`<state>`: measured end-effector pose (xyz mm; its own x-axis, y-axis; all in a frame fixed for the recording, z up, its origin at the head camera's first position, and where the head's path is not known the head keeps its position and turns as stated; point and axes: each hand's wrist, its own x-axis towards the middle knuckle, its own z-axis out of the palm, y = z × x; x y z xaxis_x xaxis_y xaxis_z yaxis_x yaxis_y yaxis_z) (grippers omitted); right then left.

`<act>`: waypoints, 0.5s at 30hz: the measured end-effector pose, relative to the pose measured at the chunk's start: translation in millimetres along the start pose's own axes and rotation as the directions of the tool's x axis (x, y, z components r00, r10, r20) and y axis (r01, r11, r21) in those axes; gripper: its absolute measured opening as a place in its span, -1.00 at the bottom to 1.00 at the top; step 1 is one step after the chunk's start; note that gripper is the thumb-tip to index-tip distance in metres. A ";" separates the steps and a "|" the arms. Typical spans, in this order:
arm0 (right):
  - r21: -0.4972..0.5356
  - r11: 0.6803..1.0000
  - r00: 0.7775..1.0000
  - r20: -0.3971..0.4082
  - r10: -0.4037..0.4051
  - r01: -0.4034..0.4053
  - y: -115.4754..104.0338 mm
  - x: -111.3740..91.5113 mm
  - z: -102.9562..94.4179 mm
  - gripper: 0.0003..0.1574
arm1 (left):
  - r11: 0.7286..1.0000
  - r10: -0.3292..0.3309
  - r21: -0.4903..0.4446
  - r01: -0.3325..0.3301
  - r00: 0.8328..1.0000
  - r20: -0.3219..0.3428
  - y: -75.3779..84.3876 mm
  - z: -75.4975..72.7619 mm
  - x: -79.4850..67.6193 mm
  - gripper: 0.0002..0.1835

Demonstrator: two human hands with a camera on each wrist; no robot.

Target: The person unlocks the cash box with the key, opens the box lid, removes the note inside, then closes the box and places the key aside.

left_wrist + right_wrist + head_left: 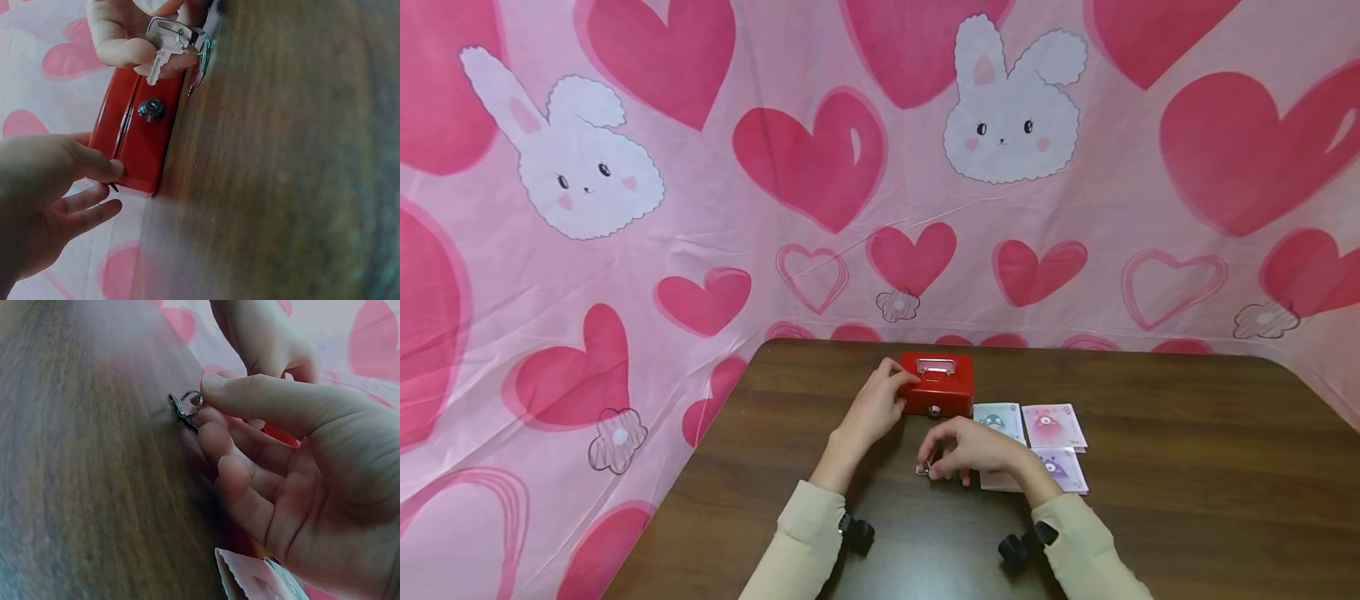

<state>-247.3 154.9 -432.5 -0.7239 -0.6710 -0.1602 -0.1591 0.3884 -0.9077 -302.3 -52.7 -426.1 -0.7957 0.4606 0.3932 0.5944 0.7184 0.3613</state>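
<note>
A red cash box point(953, 389) with a metal handle on its lid stands near the table's back edge. My left hand point(878, 398) grips its left end, the thumb on the box in the left wrist view. A round silver lock point(151, 109) sits on the front face. In front of the box, my right hand point(968, 446) pinches a small key point(160, 57) on a ring. The key ring point(191, 404) shows between thumb and fingertips in the right wrist view. The key is apart from the lock.
Picture cards with cartoon creatures lie right of the box: a teal one point(1009, 414), a pink one point(1054, 425) and a purple one point(1067, 471). Another is partly hidden under my right hand. A pink heart-patterned cloth point(820, 275) hangs behind the wooden table point(1187, 467).
</note>
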 end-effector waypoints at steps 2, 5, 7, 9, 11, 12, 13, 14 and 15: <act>0.002 1.000 1.000 0.004 -0.001 0.001 0.2 0.1 0.3 -0.82 | 1.000 0.000 0.001 0.000 1.000 0.000 0.5 -0.3 -0.1 -0.62; 0.007 1.000 1.000 0.007 0.001 -0.001 1.1 0.5 0.7 -0.81 | 1.000 -0.011 -0.001 0.011 1.000 0.008 1.5 -0.9 -0.4 -0.62; 0.002 1.000 1.000 0.008 -0.002 0.002 1.6 0.6 0.8 -0.79 | 1.000 -0.024 -0.007 0.024 1.000 0.017 2.1 -1.2 -0.5 -0.62; -0.006 1.000 1.000 0.006 -0.002 0.002 1.9 0.3 0.5 -0.79 | 0.999 -0.034 -0.011 0.034 0.999 0.021 2.5 -1.4 -0.8 -0.61; -0.018 1.000 1.000 0.003 -0.001 0.001 2.1 -0.2 0.0 -0.79 | 0.999 -0.039 -0.013 0.039 0.999 0.022 2.8 -1.4 -1.0 -0.61; -0.025 1.000 1.000 0.001 0.002 -0.001 2.0 -0.5 -0.2 -0.79 | 0.999 -0.038 -0.013 0.039 0.999 0.022 2.8 -1.3 -1.1 -0.61; -0.033 0.999 1.000 -0.002 0.003 -0.003 2.0 -0.7 -0.4 -0.79 | 0.999 -0.037 -0.011 0.038 0.999 0.022 2.8 -1.2 -1.1 -0.61; -0.041 0.999 1.000 -0.004 0.004 -0.005 2.1 -1.1 -0.7 -0.80 | 0.999 -0.035 -0.009 0.035 0.999 0.020 2.7 -1.0 -1.0 -0.61; -0.047 0.999 1.000 -0.008 0.007 -0.007 2.1 -1.5 -1.0 -0.80 | 0.999 -0.033 -0.008 0.033 0.999 0.020 2.7 -1.0 -1.0 -0.61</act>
<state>-247.2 157.3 -433.7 -0.7304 -0.6632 -0.1631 -0.1853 0.4222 -0.8874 -299.8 -51.7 -424.6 -0.8170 0.4468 0.3645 0.5686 0.7292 0.3807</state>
